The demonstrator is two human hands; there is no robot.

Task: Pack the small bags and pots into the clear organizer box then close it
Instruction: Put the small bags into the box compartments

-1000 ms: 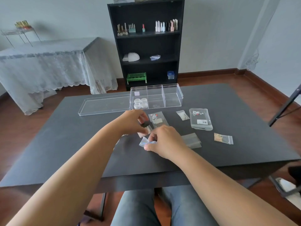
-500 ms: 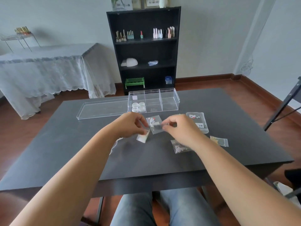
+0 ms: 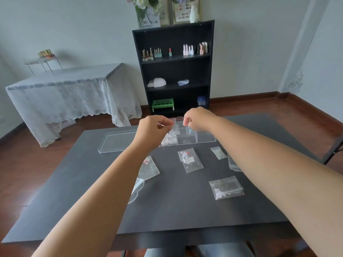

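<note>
The clear organizer box point(image 3: 205, 138) stands open at the far side of the dark table point(image 3: 185, 210), its lid point(image 3: 118, 143) lying flat to its left. White pots point(image 3: 169, 141) fill the box's left compartment. My left hand point(image 3: 153, 131) pinches a small clear bag point(image 3: 174, 129) above that compartment. My right hand point(image 3: 198, 118) pinches another small bag point(image 3: 190, 129) with a teal speck over the middle compartment. Several clear bags stay on the table: one with beads point(image 3: 190, 160), one near front right point(image 3: 225, 188), one small point(image 3: 218, 153), one by my left forearm point(image 3: 149, 167).
A black shelf point(image 3: 174, 71) with bottles stands behind the table. A lace-covered side table point(image 3: 65, 95) is at the left. A flat clear bag point(image 3: 233, 162) is partly hidden under my right forearm. A dark stand leg point(image 3: 334, 147) is at the right edge.
Both hands have lifted from the table's middle and moved away from me to above the organizer box, each carrying a small bag. The view has tilted upward.
</note>
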